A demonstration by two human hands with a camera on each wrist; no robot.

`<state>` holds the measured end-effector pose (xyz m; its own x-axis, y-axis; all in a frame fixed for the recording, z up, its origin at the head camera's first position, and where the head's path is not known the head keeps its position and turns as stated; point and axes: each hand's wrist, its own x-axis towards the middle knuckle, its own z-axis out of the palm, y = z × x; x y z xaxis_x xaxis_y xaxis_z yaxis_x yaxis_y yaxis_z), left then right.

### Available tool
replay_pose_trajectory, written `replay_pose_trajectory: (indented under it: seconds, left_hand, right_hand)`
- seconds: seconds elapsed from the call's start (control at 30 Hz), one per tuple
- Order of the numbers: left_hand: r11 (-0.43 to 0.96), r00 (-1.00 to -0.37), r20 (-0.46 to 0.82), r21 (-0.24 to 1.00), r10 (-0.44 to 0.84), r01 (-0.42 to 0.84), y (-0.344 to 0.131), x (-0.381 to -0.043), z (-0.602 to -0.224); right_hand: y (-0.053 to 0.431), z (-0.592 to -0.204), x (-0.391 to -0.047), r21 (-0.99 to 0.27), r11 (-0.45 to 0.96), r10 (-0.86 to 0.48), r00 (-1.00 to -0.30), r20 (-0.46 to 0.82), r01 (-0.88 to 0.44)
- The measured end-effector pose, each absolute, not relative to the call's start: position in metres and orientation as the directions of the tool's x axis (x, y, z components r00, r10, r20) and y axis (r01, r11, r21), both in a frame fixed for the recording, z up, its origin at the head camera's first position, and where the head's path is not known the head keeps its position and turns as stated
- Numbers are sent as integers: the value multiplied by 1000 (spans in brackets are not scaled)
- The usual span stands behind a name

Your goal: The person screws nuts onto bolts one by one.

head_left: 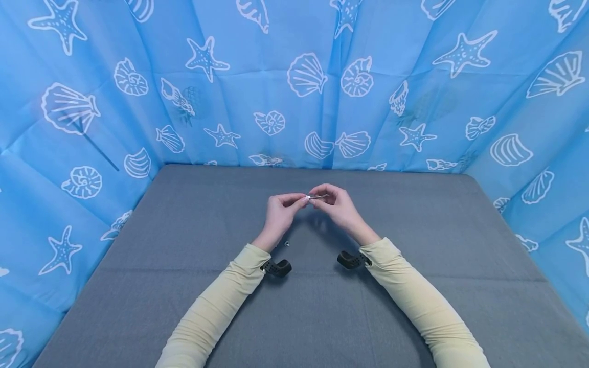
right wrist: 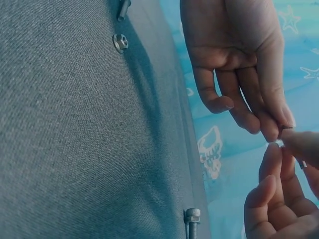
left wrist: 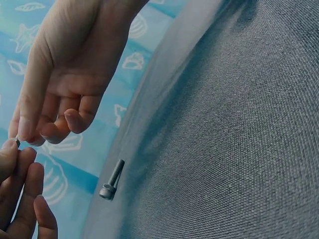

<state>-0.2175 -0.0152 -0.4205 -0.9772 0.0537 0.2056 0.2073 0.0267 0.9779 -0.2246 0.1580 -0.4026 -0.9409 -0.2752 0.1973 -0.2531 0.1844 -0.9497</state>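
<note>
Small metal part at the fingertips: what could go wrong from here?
The small metal part might slip and drop, since the left hand and right hand pinch it by the fingertips, above the gray table.
The loose nut could get nudged away, as it lies near the left cuff.
The loose bolt lying on the table might roll if brushed.

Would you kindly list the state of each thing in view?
Left hand: pinching the metal piece
Right hand: pinching the metal piece
Metal piece: held up between both hands
Gray cloth: spread out, lightly creased
Bolt: lying loose on the cloth
Nut: loose on the cloth
Rod: partly out of frame
Curtain: hanging, creased
</note>
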Motion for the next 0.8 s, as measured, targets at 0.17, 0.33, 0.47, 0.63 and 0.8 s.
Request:
replay_pose_trajectory:
  seconds: [0.17, 0.33, 0.47, 0.63, 0.8]
  left_hand:
    - [41, -977, 205, 977, 56, 208, -15, -217, -419]
    - [34, -979, 197, 979, 54, 199, -15, -217, -419]
    - [29, -978, 201, 979, 52, 203, -14, -217, -420]
    - [19, -977, 207, 978, 50, 208, -14, -217, -421]
    - [12, -978, 200, 979, 62, 201, -15, -215, -417]
  right_hand:
    - [158, -403, -225, -948, 208, -269, -946, 182, -241]
    - [158, -405, -227, -944, 228, -256, -950, 177, -237]
    - [158, -406, -227, -952, 183, -275, -943, 189, -244]
    - [158, -405, -226, -942, 232, -274, -945, 176, -243]
    - [158, -406, -226, -940, 239, -269, -947, 176, -243]
